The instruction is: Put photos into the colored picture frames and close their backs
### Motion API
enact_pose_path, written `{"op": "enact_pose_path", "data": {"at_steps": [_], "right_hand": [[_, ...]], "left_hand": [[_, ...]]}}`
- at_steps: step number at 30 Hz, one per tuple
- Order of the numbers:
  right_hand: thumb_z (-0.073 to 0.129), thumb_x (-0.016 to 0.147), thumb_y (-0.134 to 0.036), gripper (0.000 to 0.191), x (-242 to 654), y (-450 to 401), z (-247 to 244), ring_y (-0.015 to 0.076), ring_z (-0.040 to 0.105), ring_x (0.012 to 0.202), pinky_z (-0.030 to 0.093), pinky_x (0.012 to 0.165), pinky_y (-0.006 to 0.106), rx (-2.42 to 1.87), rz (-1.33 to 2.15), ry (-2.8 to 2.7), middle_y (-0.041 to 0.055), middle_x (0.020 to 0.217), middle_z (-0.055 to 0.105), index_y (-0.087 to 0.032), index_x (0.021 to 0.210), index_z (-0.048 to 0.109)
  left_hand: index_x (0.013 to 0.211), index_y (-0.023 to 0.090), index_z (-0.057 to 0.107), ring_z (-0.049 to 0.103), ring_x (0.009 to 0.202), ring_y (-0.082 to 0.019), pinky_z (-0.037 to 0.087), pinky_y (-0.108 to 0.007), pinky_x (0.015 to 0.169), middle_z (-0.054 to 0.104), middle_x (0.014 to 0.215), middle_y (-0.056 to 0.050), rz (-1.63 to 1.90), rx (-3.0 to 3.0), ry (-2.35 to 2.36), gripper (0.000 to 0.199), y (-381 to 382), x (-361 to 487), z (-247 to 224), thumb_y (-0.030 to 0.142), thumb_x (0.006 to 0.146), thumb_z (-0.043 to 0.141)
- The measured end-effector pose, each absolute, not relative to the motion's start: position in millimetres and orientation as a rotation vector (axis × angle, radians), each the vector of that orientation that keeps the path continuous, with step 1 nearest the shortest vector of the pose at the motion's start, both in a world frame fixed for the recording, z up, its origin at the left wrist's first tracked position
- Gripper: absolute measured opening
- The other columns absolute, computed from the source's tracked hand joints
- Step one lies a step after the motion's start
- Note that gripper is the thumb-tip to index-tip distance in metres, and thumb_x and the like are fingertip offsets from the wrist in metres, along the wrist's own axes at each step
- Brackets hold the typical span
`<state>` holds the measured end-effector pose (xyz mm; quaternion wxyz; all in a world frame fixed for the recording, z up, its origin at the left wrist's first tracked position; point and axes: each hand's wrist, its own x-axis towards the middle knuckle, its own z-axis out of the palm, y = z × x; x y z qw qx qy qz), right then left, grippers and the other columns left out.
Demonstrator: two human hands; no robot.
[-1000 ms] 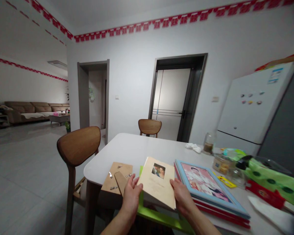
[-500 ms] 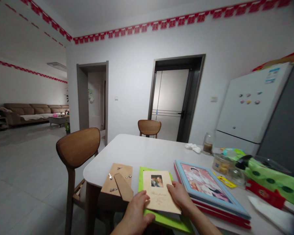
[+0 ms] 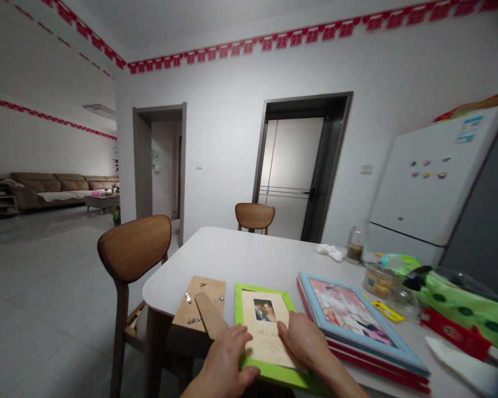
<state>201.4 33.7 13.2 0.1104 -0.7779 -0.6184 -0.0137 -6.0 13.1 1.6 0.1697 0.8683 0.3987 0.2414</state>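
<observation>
A cream photo card with a small picture of two people and faint lettering lies within a lime-green picture frame at the table's near edge. My left hand is curled at the frame's lower left, its fingertips at the card's left edge and its thumb by the bottom corner. On the right side, my right hand has its thumb on the card's face and its other fingers bent around the edge, partly hidden. Left of the frame lies a brown backing board with metal clips and a stand leg.
Right of the frame are stacked picture frames, a blue one on top. Beyond stand a glass jar, a tub of food, a green bag and a red box. A wooden chair stands left of the table.
The card has gone down from above the green frame into it, so the frame's border now shows around it. Both hands came down with it. The view has shifted slightly.
</observation>
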Motion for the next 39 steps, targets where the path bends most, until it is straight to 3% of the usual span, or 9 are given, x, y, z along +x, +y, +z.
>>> {"op": "enact_pose_path", "data": {"at_steps": [7,12,18,24,28,32,35,39], "right_hand": [[0.034,0.075,-0.036,0.036,198.1,30.9,15.0,0.0289,0.058,0.08,0.042,0.064,0.037,-2.302,-0.088,-1.829,0.0173,0.088,0.059,-0.01,0.088,0.056],[0.033,0.075,-0.033,0.036,198.2,27.6,12.1,0.0273,0.058,0.079,0.041,0.066,0.037,-2.288,-0.109,-1.846,0.0191,0.091,0.057,-0.009,0.087,0.057],[0.035,0.076,-0.033,0.035,193.3,22.1,12.4,0.0245,0.057,0.082,0.04,0.072,0.035,-2.162,-0.04,-1.878,0.0169,0.091,0.058,-0.011,0.093,0.057],[0.025,0.081,-0.041,0.045,179.4,16.7,35.0,0.0181,0.054,0.092,0.04,0.08,0.03,-1.716,0.164,-1.728,0.0115,0.101,0.058,-0.015,0.104,0.053],[0.034,0.076,-0.046,0.047,176.9,2.7,55.6,0.0185,0.048,0.103,0.037,0.088,0.031,-1.553,0.166,-1.757,0.0088,0.113,0.053,-0.018,0.109,0.05],[0.053,0.063,-0.043,0.048,185.3,-9.2,47.4,0.0233,0.05,0.1,0.035,0.089,0.033,-1.747,0.243,-1.988,0.0113,0.107,0.057,-0.015,0.102,0.057],[0.053,0.062,-0.035,0.043,195.0,-10.4,31.9,0.0223,0.051,0.098,0.036,0.085,0.031,-1.782,0.259,-2.05,0.0106,0.107,0.057,-0.017,0.1,0.058],[0.052,0.062,-0.03,0.032,200.9,-5.2,20.4,0.0213,0.052,0.091,0.037,0.079,0.029,-1.788,0.201,-2.095,0.0075,0.098,0.061,-0.019,0.091,0.06]], "left_hand": [[0.122,0.017,0.038,0.024,0.122,-0.022,0.017,-0.038,0.101,0.032,0.132,-0.008,0.603,2.465,1.523,0.066,54.0,-68.5,-14.1,0.016,0.058,0.055],[0.122,0.022,0.038,0.025,0.122,-0.018,0.019,-0.039,0.099,0.036,0.13,-0.003,0.491,2.519,1.797,0.067,79.8,-84.3,-27.8,0.0,0.059,0.042],[0.117,0.023,0.045,0.037,0.115,-0.016,0.029,-0.032,0.095,0.046,0.122,-0.001,0.685,2.62,1.739,0.056,81.3,-89.5,-19.9,-0.001,0.067,0.038],[0.116,0.024,0.046,0.042,0.109,-0.017,0.034,-0.032,0.091,0.05,0.118,-0.001,1.054,2.652,1.731,0.046,62.5,-56.6,20.1,0.003,0.076,0.035],[0.113,0.028,0.047,0.042,0.108,-0.019,0.037,-0.034,0.087,0.052,0.115,0.0,0.882,2.781,1.537,0.038,37.2,0.3,25.6,0.01,0.081,0.038],[0.11,0.025,0.05,0.046,0.103,-0.02,0.039,-0.035,0.085,0.055,0.109,-0.003,0.695,2.767,1.446,0.029,22.6,41.7,11.4,0.018,0.084,0.038],[0.113,0.021,0.047,0.041,0.109,-0.023,0.035,-0.037,0.09,0.049,0.118,-0.006,0.61,2.684,1.422,0.032,22.2,47.2,1.8,0.02,0.083,0.039],[0.117,0.018,0.043,0.036,0.114,-0.022,0.025,-0.033,0.099,0.042,0.125,-0.006,0.649,2.617,1.187,0.046,25.6,34.6,-2.2,0.036,0.075,0.05]]}}
